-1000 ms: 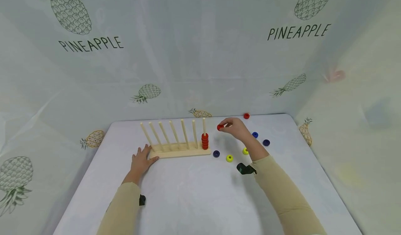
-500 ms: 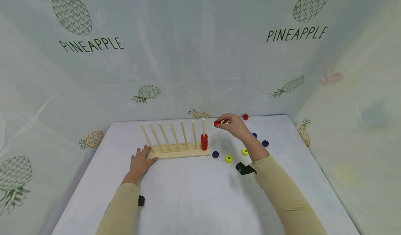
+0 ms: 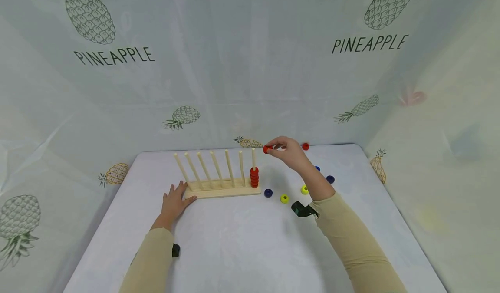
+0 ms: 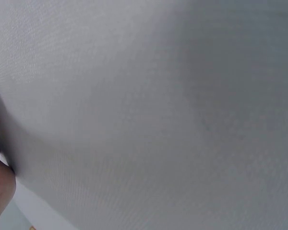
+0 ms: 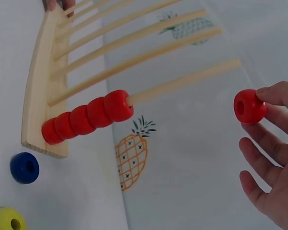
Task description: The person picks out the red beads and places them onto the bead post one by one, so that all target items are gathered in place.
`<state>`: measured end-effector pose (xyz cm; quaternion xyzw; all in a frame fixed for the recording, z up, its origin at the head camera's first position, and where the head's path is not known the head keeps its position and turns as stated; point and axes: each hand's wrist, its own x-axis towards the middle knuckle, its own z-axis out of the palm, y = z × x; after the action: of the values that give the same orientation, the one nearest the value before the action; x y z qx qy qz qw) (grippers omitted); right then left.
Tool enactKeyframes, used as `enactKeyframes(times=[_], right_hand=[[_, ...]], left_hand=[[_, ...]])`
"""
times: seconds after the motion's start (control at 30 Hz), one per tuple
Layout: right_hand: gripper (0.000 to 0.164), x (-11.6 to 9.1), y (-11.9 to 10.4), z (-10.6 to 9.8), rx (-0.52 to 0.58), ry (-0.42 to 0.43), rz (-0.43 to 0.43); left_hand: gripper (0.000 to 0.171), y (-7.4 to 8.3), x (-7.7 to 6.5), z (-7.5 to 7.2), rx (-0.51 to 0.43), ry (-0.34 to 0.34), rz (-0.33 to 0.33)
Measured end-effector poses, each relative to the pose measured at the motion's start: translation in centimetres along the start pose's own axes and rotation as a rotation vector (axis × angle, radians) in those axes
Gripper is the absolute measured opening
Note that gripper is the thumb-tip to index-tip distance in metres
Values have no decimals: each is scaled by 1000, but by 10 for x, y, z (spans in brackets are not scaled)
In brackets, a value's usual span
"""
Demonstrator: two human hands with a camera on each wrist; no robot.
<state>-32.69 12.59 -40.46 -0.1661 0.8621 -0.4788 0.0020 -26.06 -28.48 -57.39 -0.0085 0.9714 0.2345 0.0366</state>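
A wooden rack (image 3: 222, 192) with several upright pegs stands at the back of the table. Its rightmost peg (image 5: 182, 85) carries a stack of several red beads (image 5: 89, 116). My right hand (image 3: 290, 152) pinches one red bead (image 5: 250, 106) between thumb and fingertips, raised near the top of that peg and apart from it. The bead's hole shows in the right wrist view. At the rack's left end my left hand (image 3: 173, 201) rests with spread fingers, thumb along the front edge. The left wrist view shows mostly table surface and part of that hand (image 4: 0, 189).
Right of the rack lie a dark blue bead (image 3: 268, 193), a yellow bead (image 3: 284, 199) and another yellow bead (image 3: 304, 189). Farther right are a blue bead (image 3: 317, 169) and a dark one (image 3: 330, 179). A red bead (image 3: 305, 146) sits at the back edge, before the pineapple-print curtain.
My right hand has risen and moved left with the red bead, closer to the top of the rightmost peg. My left hand has stayed at the rack's left end.
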Motion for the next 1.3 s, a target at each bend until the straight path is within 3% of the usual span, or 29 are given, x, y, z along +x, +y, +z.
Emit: enactKeyframes(times=[0.97, 1.3], right_hand=[[19, 3, -28, 14, 83, 41, -107], [21, 6, -32, 19, 101, 32, -72]], left_hand=[[78, 2, -2, -3, -12, 11, 4], [79, -2, 1, -1, -24, 11, -1]])
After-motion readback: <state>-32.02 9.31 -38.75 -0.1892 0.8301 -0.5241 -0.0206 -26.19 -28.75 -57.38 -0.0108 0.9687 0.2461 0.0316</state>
